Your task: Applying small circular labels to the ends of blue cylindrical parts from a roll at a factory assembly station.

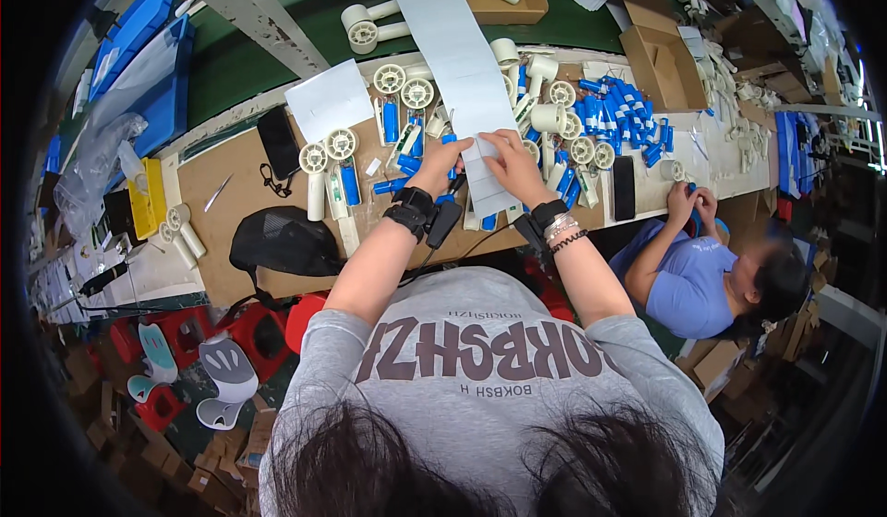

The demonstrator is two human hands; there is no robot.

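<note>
The long white paper strip (448, 41) lies across the brown table (211, 240), between white plastic parts (316, 195) and blue cylinders (605, 124). The left hand (438, 168), narrowly curled, touches its left edge; the right hand (516, 168) rests bent fingers upon it. Whether either one pinches the paper, I cannot tell.

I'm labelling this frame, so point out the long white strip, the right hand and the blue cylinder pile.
Long white strip (459, 60): head view, its flat middle stretch.
Right hand (517, 168): head view, back of the hand.
Blue cylinder pile (612, 118): head view, near its middle.
</note>
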